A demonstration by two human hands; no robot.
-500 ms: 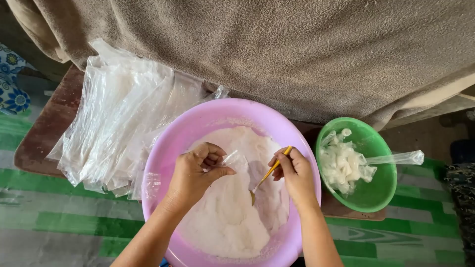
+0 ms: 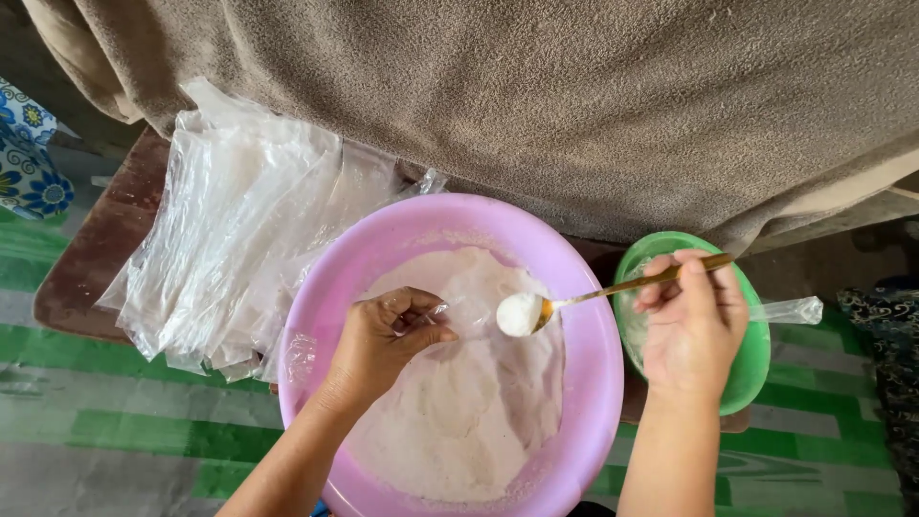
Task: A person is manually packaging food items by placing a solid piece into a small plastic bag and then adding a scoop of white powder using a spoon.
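Note:
A large pink basin (image 2: 593, 383) holds a heap of white powder (image 2: 459, 402). My left hand (image 2: 383, 340) hovers over the powder, fingers pinched on a small clear plastic bag (image 2: 458, 308) whose mouth faces right. My right hand (image 2: 691, 325) grips the handle of a gold spoon (image 2: 613, 289), held level above the basin. The spoon's bowl carries a mound of white powder (image 2: 519, 312) just right of the bag's opening. Behind my right hand sits a green bowl (image 2: 756, 369), mostly hidden by the hand.
A stack of clear plastic bags (image 2: 230, 239) lies on a dark wooden board (image 2: 96, 258) left of the basin. A tan blanket (image 2: 536, 96) hangs across the top. A thin filled plastic tube (image 2: 790, 309) sticks out right of the green bowl. Green striped floor lies below.
My right hand has lifted out of the powder and swung right over the green bowl, raising the spoon loaded with powder. My left hand stays over the basin with the bag.

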